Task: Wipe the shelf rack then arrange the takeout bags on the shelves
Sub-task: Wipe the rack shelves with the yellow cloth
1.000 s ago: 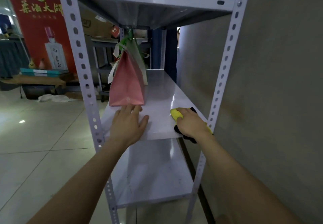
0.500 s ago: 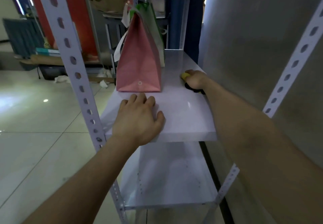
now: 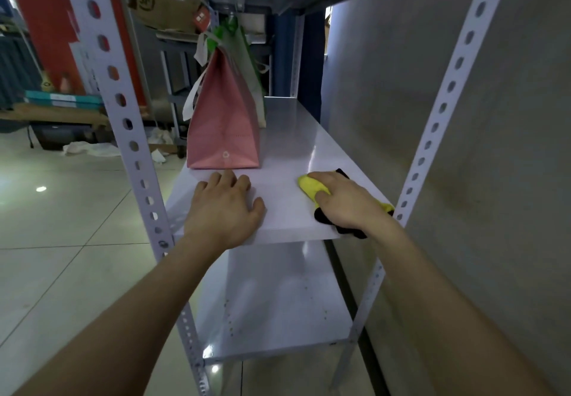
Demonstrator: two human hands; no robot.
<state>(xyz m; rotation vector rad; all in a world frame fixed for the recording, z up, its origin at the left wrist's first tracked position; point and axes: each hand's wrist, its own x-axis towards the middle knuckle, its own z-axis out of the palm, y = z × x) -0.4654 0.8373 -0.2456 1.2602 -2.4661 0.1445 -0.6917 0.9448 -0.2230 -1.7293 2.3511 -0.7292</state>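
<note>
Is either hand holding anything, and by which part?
The right hand grips the yellow-and-black cloth around its bunched middle, pressing it on the middle shelf. The left hand rests flat on that shelf, holding nothing.

The soft cloth (image 3: 310, 187) under my right hand (image 3: 346, 204) is bright yellow, black at its edges. Just past the fingertips of my left hand (image 3: 224, 210), the tall paper takeout bag (image 3: 224, 123) is plain pink with one small white emblem (image 3: 225, 155).

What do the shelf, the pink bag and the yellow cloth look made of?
The shelf looks like painted sheet metal, smooth and glossy, reflecting light. The pink bag is matte and crisply creased, paper or non-woven fabric; unclear which. The yellow cloth seems soft, likely microfibre, bunched under the right hand.
</note>
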